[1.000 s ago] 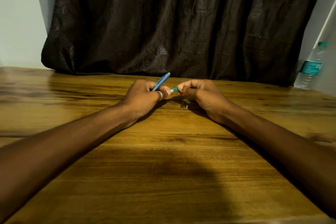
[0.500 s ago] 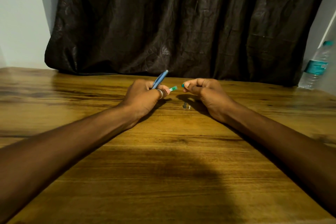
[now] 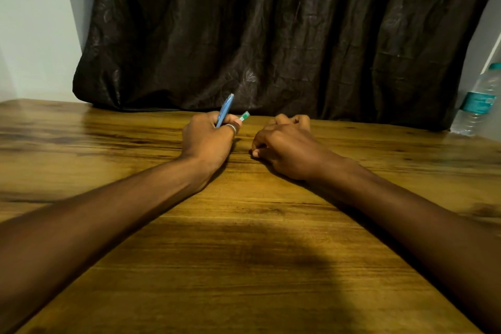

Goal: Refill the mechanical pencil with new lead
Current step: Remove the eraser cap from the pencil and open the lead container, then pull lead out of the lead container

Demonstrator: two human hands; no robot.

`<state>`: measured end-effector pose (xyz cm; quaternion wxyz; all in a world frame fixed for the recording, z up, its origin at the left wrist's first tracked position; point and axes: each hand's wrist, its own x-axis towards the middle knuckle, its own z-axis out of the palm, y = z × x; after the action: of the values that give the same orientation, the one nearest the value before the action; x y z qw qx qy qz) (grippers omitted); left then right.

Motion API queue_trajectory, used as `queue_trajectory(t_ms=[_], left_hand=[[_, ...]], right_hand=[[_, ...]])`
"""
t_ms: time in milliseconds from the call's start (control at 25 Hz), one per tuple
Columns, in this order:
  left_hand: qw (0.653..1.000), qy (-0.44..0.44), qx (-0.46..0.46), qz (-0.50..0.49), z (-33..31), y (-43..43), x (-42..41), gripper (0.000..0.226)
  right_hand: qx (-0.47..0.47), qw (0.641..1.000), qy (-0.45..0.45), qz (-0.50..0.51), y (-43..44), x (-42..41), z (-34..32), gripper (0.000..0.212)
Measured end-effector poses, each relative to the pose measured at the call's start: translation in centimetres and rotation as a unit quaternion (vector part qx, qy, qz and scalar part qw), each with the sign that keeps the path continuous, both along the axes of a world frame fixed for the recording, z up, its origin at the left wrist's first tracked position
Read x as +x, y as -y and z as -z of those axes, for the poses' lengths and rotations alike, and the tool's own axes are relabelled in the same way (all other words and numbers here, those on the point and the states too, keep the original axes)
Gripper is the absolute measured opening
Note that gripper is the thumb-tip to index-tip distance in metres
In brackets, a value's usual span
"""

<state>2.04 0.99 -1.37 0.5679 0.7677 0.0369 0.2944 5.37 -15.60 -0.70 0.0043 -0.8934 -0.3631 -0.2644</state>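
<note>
My left hand (image 3: 208,141) rests on the wooden table (image 3: 244,238), fist closed around a blue mechanical pencil (image 3: 225,110) that sticks up and away from me. The same hand pinches a small green lead case (image 3: 244,116) between thumb and forefinger, its open end pointing right. There is a ring on that hand. My right hand (image 3: 284,146) lies knuckles up on the table a short gap to the right, fingers curled under and thumb touching the wood. Whatever is under or inside it is hidden.
A dark curtain (image 3: 271,35) hangs along the table's far edge. A plastic water bottle (image 3: 477,106) with a teal label stands at the far right corner. A pale wall shows at the left.
My right hand, which was pinching the green case's tip, pulled off a small teal piece and dropped to the table, covering the small metal part lying there. The left hand tilted slightly.
</note>
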Motion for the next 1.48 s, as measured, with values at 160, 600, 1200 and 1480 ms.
queue_trajectory(t_ms=[160, 600, 1200, 1480], left_hand=[[1.000, -0.003, 0.010, -0.002, 0.0, 0.0, 0.0, 0.011], [0.999, -0.011, 0.026, 0.015, -0.2, 0.1, -0.4, 0.014], [0.990, 0.026, 0.097, 0.101, -0.1, 0.1, -0.7, 0.023], [0.984, 0.028, 0.067, 0.162, -0.1, -0.1, -0.4, 0.022]], right_hand=[[0.001, 1.000, -0.021, 0.000, 0.0, -0.2, 0.1, 0.016], [0.089, 0.993, -0.073, 0.015, 1.3, -0.3, -0.8, 0.015], [0.459, 0.851, -0.244, -0.071, 1.2, -0.7, -2.1, 0.020], [0.544, 0.753, -0.361, -0.075, 1.2, -1.3, -2.2, 0.018]])
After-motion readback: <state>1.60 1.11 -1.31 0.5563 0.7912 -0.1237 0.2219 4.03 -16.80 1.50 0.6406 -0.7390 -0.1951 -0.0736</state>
